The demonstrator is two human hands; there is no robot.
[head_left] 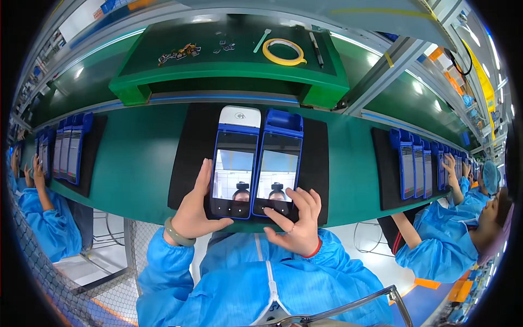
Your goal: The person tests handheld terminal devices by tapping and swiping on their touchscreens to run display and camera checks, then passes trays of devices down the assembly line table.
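Note:
Two blue handheld payment terminals lie side by side on a black mat (188, 136), their screens lit with a camera picture. The left payment terminal (235, 143) has a white top cap; the right payment terminal (282, 143) shows a blue top end. My left hand (197, 212), with a bangle at the wrist, rests open along the left terminal's lower left edge, thumb stretched below its bottom. Over the lower part of the right terminal is my right hand (298, 220), fingers spread, the index fingertip at the bottom of the screen. It holds nothing.
Ahead stands a green raised shelf (229, 73) bearing yellow tape (283, 52), a pen (316, 49), a pale green stick (262, 41) and small loose parts (180, 53). More terminals (417, 169) lie on a mat at right, others (68, 147) at left. Co-workers in blue sit on both sides.

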